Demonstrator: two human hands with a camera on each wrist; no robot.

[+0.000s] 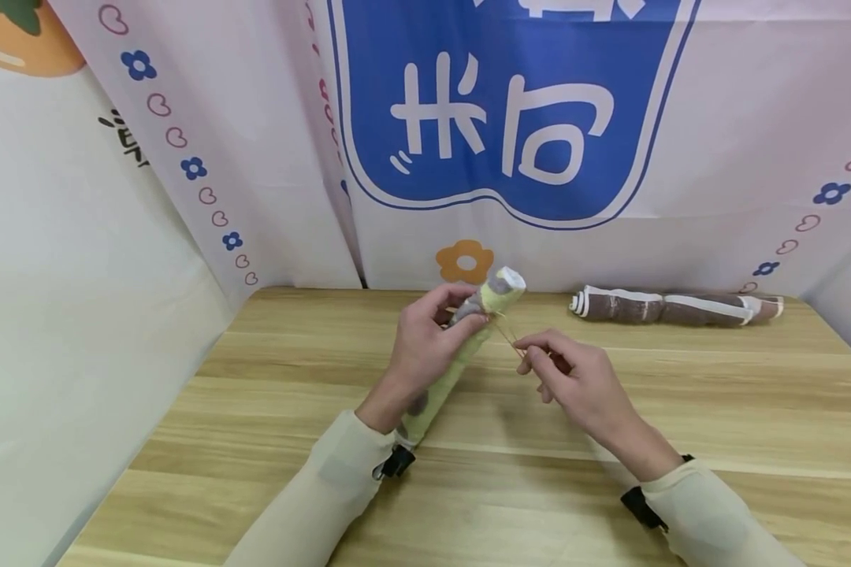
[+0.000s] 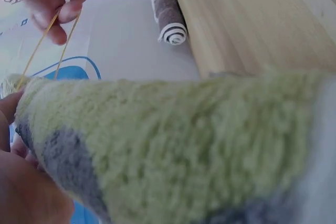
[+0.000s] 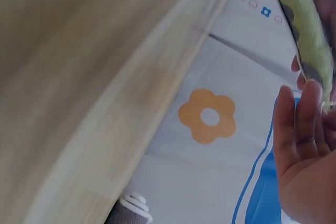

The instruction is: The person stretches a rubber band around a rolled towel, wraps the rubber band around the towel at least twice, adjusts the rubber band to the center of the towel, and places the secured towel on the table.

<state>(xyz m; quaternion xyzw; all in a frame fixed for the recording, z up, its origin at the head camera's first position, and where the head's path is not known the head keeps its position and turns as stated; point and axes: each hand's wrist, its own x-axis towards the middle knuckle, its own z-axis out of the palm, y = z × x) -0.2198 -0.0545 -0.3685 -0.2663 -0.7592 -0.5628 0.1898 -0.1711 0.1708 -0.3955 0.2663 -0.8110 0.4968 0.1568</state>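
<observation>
A rolled towel [image 1: 441, 387], pale green with grey patches, slants up from the table, its white-tipped end [image 1: 512, 280] farthest from me. My left hand [image 1: 429, 335] grips it near that upper end, thumb on the near side. A thin yellowish rubber band [image 1: 508, 337] loops round the roll just beyond the thumb. My right hand [image 1: 567, 378] pinches the band's other end and stretches it out to the right. In the left wrist view two taut strands of the rubber band [image 2: 64, 45] run from the towel to the right fingers [image 2: 63, 11].
A brown and white rolled towel [image 1: 674, 307], narrowed at its right end, lies along the table's back edge on the right. The wooden table [image 1: 255, 441] meets a printed cloth backdrop [image 1: 411, 244] behind, with white cloth on the left side.
</observation>
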